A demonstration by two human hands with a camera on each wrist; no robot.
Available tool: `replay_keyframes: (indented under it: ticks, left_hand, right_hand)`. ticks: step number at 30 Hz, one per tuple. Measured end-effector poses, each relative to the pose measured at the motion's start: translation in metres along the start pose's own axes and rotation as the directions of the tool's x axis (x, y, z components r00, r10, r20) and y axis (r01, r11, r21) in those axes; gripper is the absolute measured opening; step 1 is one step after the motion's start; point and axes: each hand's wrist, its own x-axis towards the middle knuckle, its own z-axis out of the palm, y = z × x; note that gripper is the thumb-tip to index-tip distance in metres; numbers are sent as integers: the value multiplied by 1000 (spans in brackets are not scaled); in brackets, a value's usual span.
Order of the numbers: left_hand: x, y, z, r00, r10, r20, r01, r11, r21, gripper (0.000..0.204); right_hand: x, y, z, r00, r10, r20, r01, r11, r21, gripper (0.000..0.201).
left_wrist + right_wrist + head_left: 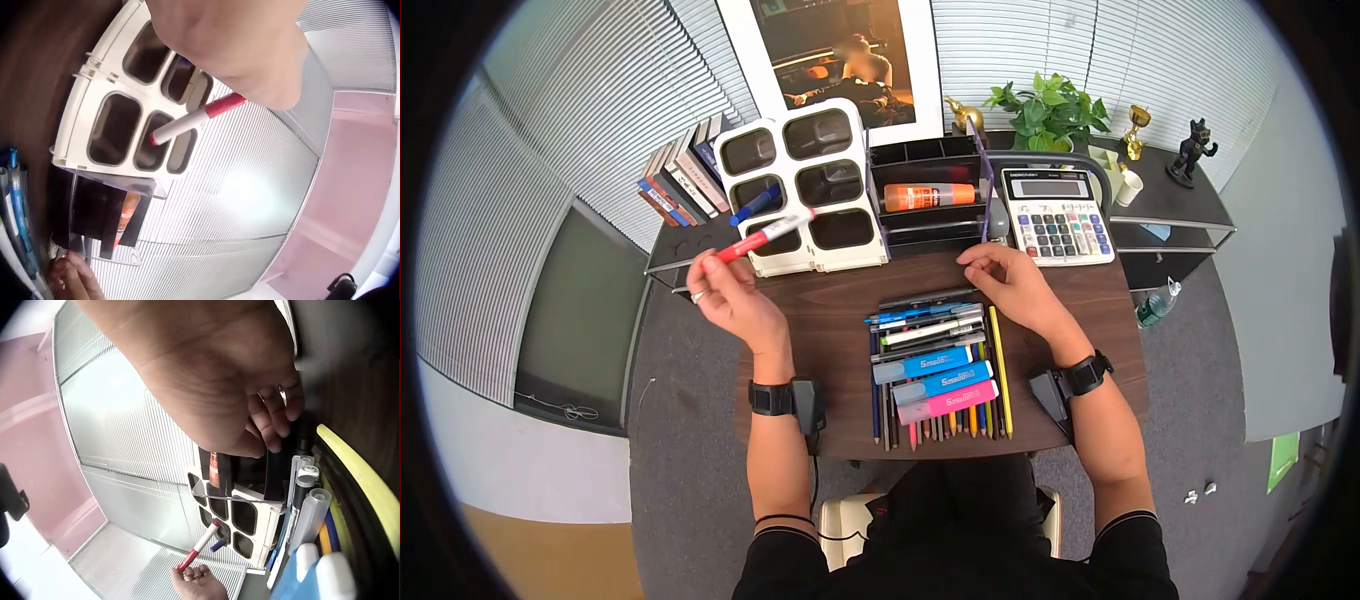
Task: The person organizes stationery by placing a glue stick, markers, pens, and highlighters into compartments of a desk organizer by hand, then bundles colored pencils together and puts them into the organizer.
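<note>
My left hand pinches a red and white marker at its red end. The white part of the marker points up and right, overlapping the white six-slot organizer in the head view. A blue marker leans in that organizer's left middle slot. My right hand is low at the desk, beside the front right corner of the dark compartment unit. Its fingers are loosely bent, with nothing seen between them.
Pencils, pens and highlighters lie grouped on the brown desk. An orange tube lies in the dark unit. To its right stands a calculator. Books, a plant and a framed picture are behind.
</note>
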Motion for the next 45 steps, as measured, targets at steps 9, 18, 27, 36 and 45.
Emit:
replay_keyframes:
  ticks: [9,18,27,36,45]
  left_hand:
    - [6,-14,-7,998,-3,67,-3,995,96,25]
    - [10,-27,-13,927,-246,284,225,969,103,48]
    - [7,-22,-11,868,-368,334,379,925,33,71]
    - [6,-17,-7,876,-343,340,359,933,18,60]
    - [-18,-15,-4,484,-491,724,121,857,500,14]
  right_hand:
    - [-2,-5,0,1000,-4,18,5,999,-52,15]
    - [-2,-8,0,999,14,40,-12,999,-49,14]
    - [-3,-8,-1,998,15,66,-10,997,-75,14]
    - [-3,-6,0,997,34,74,-28,997,-69,15]
    - [-5,-14,-3,996,59,62,-46,980,-194,18]
